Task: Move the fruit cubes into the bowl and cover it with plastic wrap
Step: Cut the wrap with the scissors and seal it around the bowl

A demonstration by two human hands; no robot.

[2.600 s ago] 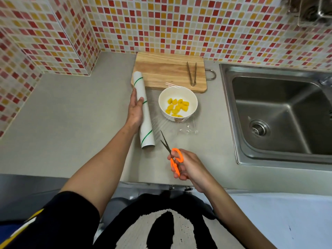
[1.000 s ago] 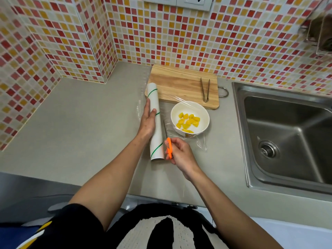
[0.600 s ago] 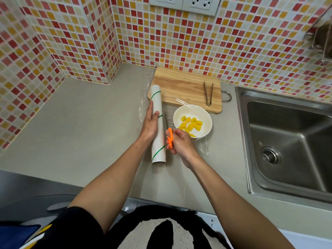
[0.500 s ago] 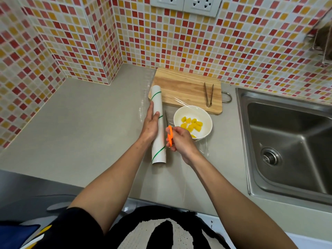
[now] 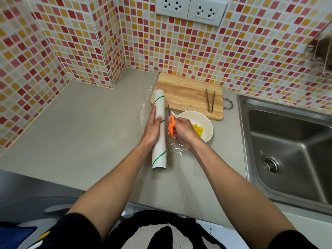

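Observation:
A white bowl (image 5: 203,121) with yellow fruit cubes (image 5: 198,130) stands on the grey counter in front of the cutting board. A white plastic wrap roll (image 5: 159,141) with green stripes lies just left of it, and my left hand (image 5: 152,128) presses down on it. A clear sheet of wrap (image 5: 175,149) runs from the roll toward the bowl. My right hand (image 5: 181,132) grips orange-handled scissors (image 5: 171,123), their blades pointing away along the roll's right side. My right hand hides part of the bowl.
A wooden cutting board (image 5: 186,94) with metal tongs (image 5: 210,100) lies against the tiled wall. A steel sink (image 5: 287,150) is sunk into the counter on the right. Two wall sockets (image 5: 190,9) sit above the board.
My right hand has carried the scissors from the counter's front edge up along the right side of the roll, away from me. My left hand has stayed on the roll.

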